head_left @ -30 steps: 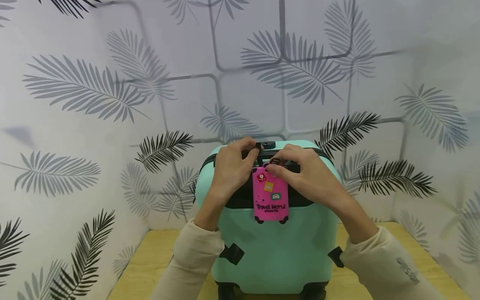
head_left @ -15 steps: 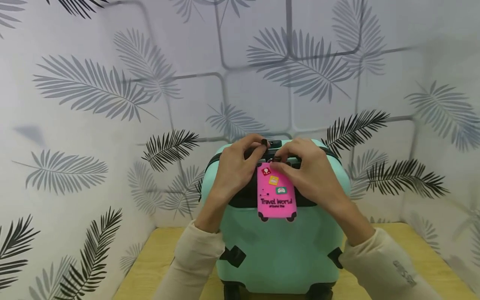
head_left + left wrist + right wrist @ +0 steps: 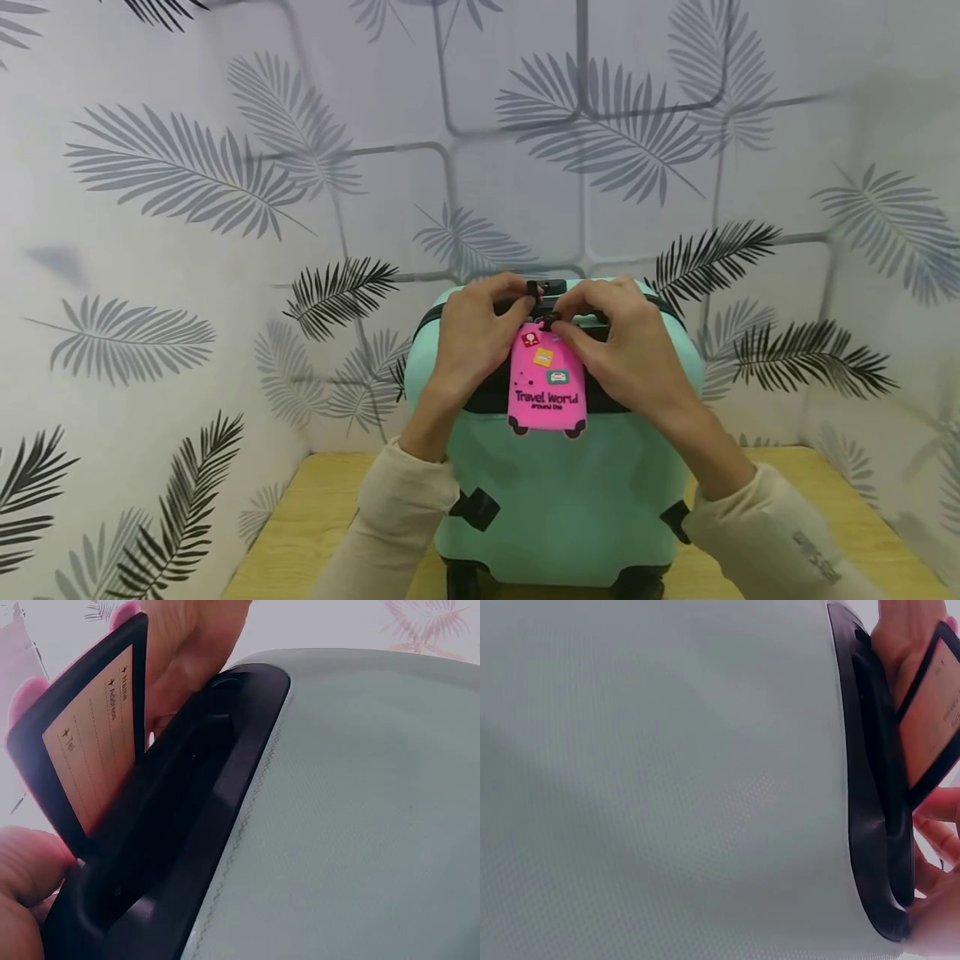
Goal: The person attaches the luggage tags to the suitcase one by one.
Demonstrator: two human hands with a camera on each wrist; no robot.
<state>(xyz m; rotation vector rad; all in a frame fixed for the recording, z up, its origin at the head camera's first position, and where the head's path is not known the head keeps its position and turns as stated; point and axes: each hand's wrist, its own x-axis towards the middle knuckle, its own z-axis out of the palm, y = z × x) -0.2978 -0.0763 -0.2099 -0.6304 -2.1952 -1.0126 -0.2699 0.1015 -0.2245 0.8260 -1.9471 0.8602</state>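
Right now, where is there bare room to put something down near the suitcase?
Bare wooden table shows left of the mint suitcase, up to the leaf-patterned wall, and a patch at right beyond the sleeve. The suitcase top is crowded: left hand, right hand and pink luggage tag fill the handle recess.

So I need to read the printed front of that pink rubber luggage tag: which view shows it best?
The head view: the pink rubber luggage tag faces the camera there, its "Travel World" print legible. The left wrist view shows only its black-framed back with the address card; the right wrist view catches that back cropped at the edge.
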